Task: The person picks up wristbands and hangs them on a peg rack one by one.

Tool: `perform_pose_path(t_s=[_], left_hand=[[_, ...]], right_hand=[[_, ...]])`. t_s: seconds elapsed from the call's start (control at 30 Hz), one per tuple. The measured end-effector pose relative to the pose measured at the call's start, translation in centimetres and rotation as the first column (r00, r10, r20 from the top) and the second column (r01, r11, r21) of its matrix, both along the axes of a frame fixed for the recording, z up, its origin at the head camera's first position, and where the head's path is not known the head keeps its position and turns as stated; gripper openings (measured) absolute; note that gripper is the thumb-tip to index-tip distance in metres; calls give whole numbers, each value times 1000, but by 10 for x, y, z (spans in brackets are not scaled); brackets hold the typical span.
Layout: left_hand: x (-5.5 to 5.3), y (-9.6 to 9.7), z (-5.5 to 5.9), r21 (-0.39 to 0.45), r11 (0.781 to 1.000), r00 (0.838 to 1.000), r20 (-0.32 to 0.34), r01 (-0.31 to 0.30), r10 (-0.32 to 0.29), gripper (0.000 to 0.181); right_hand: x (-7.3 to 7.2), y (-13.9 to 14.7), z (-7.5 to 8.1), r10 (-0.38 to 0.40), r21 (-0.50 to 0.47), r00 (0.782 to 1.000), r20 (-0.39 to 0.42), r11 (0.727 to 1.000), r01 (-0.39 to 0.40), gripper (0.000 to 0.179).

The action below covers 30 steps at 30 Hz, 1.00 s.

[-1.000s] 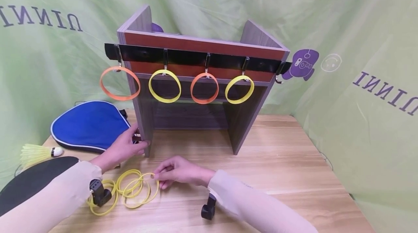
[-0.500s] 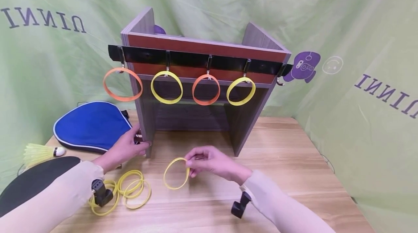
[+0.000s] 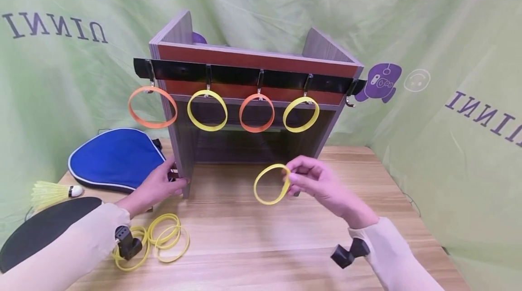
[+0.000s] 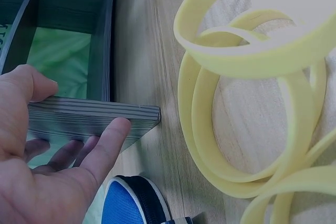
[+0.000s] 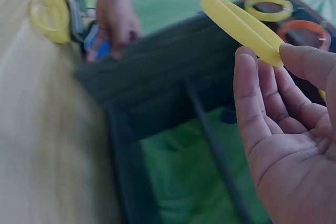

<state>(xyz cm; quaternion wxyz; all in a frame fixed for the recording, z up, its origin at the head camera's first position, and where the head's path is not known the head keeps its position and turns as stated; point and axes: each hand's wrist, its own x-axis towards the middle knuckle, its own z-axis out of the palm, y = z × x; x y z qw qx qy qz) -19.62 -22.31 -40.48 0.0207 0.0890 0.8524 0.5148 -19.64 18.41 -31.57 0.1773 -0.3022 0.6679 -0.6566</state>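
Note:
My right hand (image 3: 322, 184) pinches a yellow ring (image 3: 255, 186) between thumb and fingers, in front of the stand's right leg. In the right wrist view the ring (image 5: 236, 24) tilts up from the fingertips. My left hand (image 3: 157, 186) grips the lower front edge of the left side panel (image 3: 183, 150) of a grey wood-grain stand; the left wrist view has thumb and fingers on either side of the board (image 4: 94, 109). Across the stand's front, a black hook rail (image 3: 183, 71) carries two orange rings (image 3: 152, 125) and two yellow rings (image 3: 208, 128). Its rightmost hook (image 3: 350, 101) holds no ring.
Several yellow rings (image 3: 169, 260) lie overlapping on the wooden table (image 3: 228, 264), beside my left forearm. At the left are a blue racket case (image 3: 114, 157), a yellow shuttlecock (image 3: 53, 191) and a black rounded flat object (image 3: 45, 227). Green cloth (image 3: 469, 32) hangs behind.
My right hand has taken a yellow ring from the table pile, raised it and carried it rightward toward the stand's right leg. The left hand has kept its grip on the panel.

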Motion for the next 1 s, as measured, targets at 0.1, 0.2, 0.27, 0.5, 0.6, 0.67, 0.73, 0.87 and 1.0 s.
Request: perform_pose_path(t_s=[0.1,0.2,0.27,0.5,0.6,0.67,0.73,0.87,1.0], left_hand=[[0,1,0,2,1000,1000,3,-2,2,66],[0,1,0,11,1000,1000,11,-1,1,66],[0,1,1,18,1000,1000,19,2,-2,67],[1,1,2,27,1000,1000,17,2,-2,67],[1,2,1,33,999,1000,12,2,-2,66],[0,2,1,34,999,1000,10,0,0,66],[0,2,1,34,999,1000,11,1,-1,66],[0,1,1,34,999,1000,19,-2,2,67],[0,2,1,32,999,1000,19,-1,0,67]], right_hand=[[0,15,14,4,-87,998,-63,996,-9,20],[1,27,27,-21,-178,994,-108,984,1,27],[2,34,34,-51,-239,991,-122,971,21,30],[2,46,52,-158,-451,984,-87,887,102,30],[1,48,57,-210,-522,977,-42,838,158,26],[-1,50,61,-237,-560,972,-10,806,190,24],[-3,51,63,-252,-597,968,21,773,214,22],[-9,52,64,-277,-637,959,60,729,250,18],[-14,55,60,-298,-627,950,98,722,291,16]])
